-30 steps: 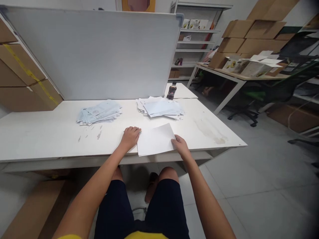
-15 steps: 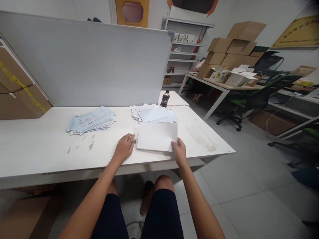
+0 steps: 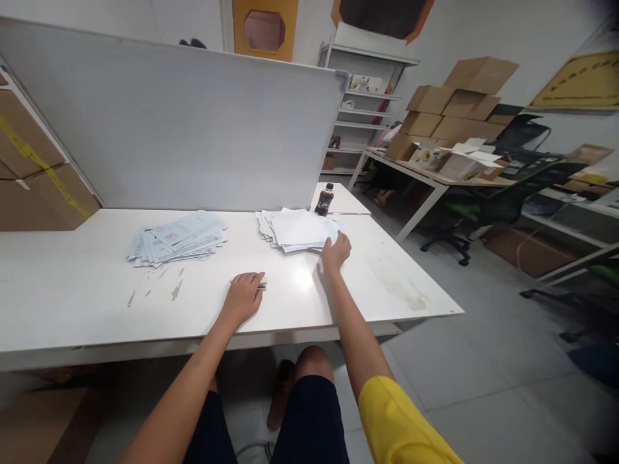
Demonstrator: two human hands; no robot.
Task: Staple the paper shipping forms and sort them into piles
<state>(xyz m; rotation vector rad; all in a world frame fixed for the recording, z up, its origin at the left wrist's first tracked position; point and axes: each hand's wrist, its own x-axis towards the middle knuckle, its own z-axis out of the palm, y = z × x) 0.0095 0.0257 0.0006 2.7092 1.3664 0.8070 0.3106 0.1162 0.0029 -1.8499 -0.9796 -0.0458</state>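
Observation:
My left hand rests on the white table, closed over a small stapler-like object. Only the end of that object shows past my fingers. At the right front corner of a loose pile of papers, my right hand has its thumb and fingers curled on the sheets' edge. A plain white sheet lies on top of this pile, with pale blue sheets under it. Farther left is a second pile of pale blue printed papers, fanned unevenly; neither hand touches it.
A bottle of dark drink stands just behind the right pile. A whiteboard rises along the table's back edge. Cardboard boxes stand at the left. The table's right edge borders the floor, with office chairs beyond.
My right hand has carried the white paper away from beside my left hand, up onto the right pile. My left hand has stayed nearly in place on the small object.

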